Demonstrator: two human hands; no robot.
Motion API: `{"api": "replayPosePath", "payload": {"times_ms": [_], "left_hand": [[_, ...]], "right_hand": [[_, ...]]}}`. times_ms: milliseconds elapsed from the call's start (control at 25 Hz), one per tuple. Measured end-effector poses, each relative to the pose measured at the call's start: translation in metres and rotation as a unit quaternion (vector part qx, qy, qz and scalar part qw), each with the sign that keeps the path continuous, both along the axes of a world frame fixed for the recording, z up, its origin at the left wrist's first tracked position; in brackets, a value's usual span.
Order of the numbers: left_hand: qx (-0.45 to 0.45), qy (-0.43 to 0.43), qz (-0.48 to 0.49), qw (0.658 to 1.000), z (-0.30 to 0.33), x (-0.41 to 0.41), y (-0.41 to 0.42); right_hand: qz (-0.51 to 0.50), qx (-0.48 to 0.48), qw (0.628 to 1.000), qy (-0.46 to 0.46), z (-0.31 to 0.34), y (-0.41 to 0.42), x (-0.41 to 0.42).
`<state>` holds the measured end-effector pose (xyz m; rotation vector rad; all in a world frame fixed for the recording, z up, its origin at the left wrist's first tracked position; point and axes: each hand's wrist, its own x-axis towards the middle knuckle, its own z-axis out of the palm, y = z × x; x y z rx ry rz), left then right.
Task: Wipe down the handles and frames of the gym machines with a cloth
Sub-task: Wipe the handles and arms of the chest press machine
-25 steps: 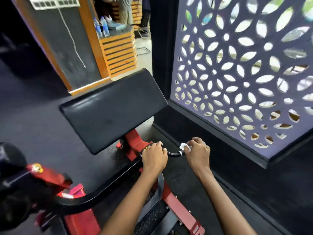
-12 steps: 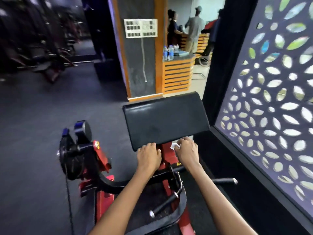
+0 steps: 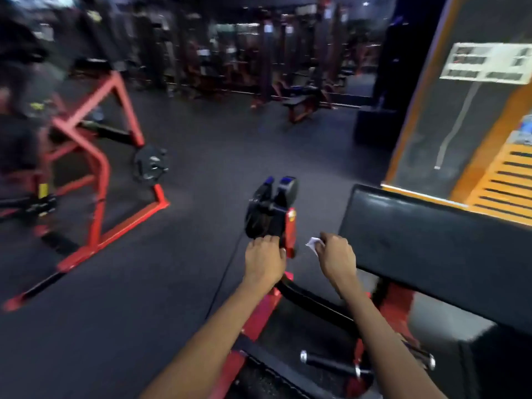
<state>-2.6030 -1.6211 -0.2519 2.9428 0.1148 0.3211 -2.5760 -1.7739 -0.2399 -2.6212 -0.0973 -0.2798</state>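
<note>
In front of me stands a red and black curl machine with a broad black arm pad on the right. My left hand is curled over the machine's black lever arm just below its weight horn. My right hand is held in the air a little to the right, fingers closed round a small white cloth that pokes out at the thumb side. The cloth touches nothing. A short black handle with chrome ends sticks out low down between my forearms.
A red-framed plate-loaded machine with a black weight plate stands to the left on the dark rubber floor. More racks and benches line the blurred far wall. An orange-trimmed pillar and slatted counter rise on the right.
My view has swung left, away from the patterned screen. Both hands left the handle by the pad; the left went to the lever arm near the weight horn, the right followed with the cloth.
</note>
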Motion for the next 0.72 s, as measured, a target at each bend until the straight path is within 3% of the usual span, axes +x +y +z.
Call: {"api": "replayPosePath", "payload": {"times_ms": [480, 720], "left_hand": [[0.012, 0.020, 0.304, 0.952, 0.003, -0.133, 0.208], [-0.001, 0.012, 0.396, 0.918, -0.002, -0.222, 0.320]], "right_hand": [[0.284, -0.022, 0.958, -0.006, 0.006, 0.245, -0.047], [0.359, -0.025, 0.933, 0.001, -0.002, 0.374, -0.110]]}}
